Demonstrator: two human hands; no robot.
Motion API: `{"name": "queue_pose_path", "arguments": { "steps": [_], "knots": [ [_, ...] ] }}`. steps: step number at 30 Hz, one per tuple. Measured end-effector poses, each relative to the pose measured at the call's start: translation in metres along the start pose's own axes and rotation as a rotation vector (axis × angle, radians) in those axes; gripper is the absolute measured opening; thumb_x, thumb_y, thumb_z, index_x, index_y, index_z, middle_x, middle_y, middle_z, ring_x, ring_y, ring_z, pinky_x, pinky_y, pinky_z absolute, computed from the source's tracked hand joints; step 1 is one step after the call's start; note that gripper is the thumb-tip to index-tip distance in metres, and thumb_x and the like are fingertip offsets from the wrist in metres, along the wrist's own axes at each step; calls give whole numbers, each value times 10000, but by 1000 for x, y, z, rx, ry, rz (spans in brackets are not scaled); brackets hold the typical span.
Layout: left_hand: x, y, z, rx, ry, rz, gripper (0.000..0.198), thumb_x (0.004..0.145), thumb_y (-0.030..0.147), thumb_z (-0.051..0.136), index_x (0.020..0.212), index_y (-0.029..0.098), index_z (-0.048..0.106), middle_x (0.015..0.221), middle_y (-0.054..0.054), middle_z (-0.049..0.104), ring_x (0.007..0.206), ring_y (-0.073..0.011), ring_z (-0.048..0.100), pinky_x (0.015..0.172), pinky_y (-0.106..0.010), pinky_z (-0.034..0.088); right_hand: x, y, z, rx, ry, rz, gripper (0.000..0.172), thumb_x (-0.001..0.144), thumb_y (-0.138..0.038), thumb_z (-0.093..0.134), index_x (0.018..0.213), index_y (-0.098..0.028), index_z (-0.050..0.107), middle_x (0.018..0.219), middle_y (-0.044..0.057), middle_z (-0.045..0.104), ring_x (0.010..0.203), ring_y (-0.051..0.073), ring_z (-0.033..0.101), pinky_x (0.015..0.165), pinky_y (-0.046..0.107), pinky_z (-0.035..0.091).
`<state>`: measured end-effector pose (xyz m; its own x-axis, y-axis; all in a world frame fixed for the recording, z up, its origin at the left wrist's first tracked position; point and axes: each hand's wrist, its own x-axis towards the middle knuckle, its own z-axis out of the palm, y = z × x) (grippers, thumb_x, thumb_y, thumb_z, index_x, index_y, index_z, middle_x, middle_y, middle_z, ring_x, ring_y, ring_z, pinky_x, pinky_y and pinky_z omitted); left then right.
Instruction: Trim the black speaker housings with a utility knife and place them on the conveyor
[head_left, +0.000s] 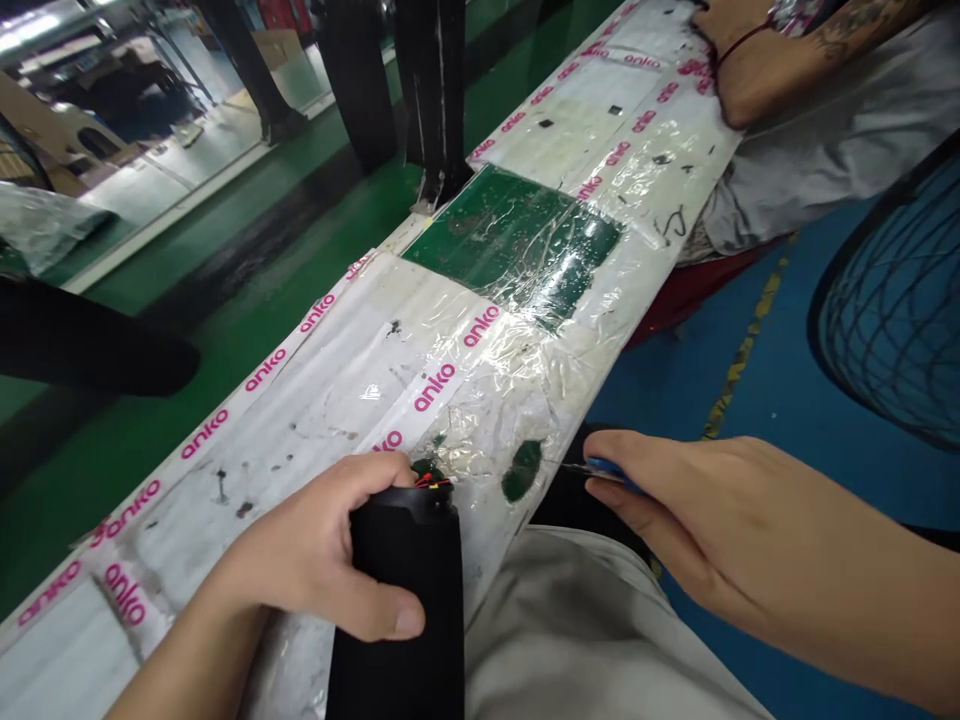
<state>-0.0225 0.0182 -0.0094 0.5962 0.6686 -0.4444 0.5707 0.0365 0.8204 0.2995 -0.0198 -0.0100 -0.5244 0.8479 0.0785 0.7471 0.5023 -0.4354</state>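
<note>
Clasped a black cylinder in the left hand — pinched a blue tool narrowly in the right hand.

The one view looks forward and down from the person's head, close above the left hand and right hand, with the tabletop slanting away toward the upper right.

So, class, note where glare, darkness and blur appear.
Head view: white glare streaks the crinkled clear plastic film; head view: the matte black cylinder shows little detail; head view: the cluttered upper-left background looks soft, its corner washed out.
</note>
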Motion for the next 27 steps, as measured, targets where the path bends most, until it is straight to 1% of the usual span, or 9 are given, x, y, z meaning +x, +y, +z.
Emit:
{"name": "queue_pose_path", "arguments": {
  "steps": [3,5,7,9,11,15,20,24,27],
  "knots": [
    [-7,25,6,281,106,-77,349,771,491,789,841,232,565,801,17,610,712,-209,599,634,-308,466,-10,-1,14,107,34,-26,172,1121,-257,368,1152,-222,533,854,19,736,599,183,700,489,303,464],
    [-13,41,11,413,219,-129,369,825,528,756,993,242,593,886,-12,660,795,-260,660,685,-355,523,-13,-10,28,213,24,-5,164,1124,-252,360,1207,-253,501,892,-3,736,674,183,725,563,295,516],
    [-16,47,13,406,241,-115,666,787,523,815,1339,293,522,1178,-51,688,1015,-323,695,827,-409,574,-13,-18,39,320,22,16,148,1127,-252,353,1187,-296,481,862,-41,721,677,171,724,581,281,528],
    [-16,40,12,297,177,-61,926,755,485,872,1524,392,364,1436,-41,593,1198,-336,659,951,-414,573,-12,-24,45,375,19,25,136,1135,-271,349,1167,-317,473,872,-49,736,692,170,738,564,273,527],
    [-13,26,8,144,139,-21,948,717,498,923,1506,419,404,1497,-25,547,1274,-337,623,1012,-401,556,-11,-25,48,364,25,17,141,1144,-298,336,1189,-318,468,908,-34,761,713,185,755,543,282,524],
    [-4,-4,7,-128,177,59,999,525,546,1026,1364,356,519,1387,-47,584,1231,-351,614,1008,-405,539,-12,-21,48,293,25,20,161,1143,-299,337,1211,-301,483,916,-8,762,766,212,770,562,296,537],
    [3,-21,13,-221,225,110,1014,376,562,1056,1221,316,553,1269,-45,590,1146,-341,595,955,-402,518,-10,-21,48,336,-51,78,178,1115,-272,382,1069,-272,554,836,-3,721,684,202,731,583,297,551],
    [7,-27,7,-327,121,186,1025,417,481,1063,1287,285,557,1358,-89,607,1218,-358,607,1045,-424,488,-11,-22,50,361,-21,141,266,1126,-366,381,1100,-274,629,936,47,760,810,233,761,620,303,577],
    [9,-22,9,-314,154,153,894,487,474,1049,1225,271,586,1304,-81,648,1190,-332,625,1050,-427,478,-20,-27,56,412,35,318,327,1111,-491,426,1186,-297,679,1033,67,781,934,257,761,695,308,606]
  ]
}}
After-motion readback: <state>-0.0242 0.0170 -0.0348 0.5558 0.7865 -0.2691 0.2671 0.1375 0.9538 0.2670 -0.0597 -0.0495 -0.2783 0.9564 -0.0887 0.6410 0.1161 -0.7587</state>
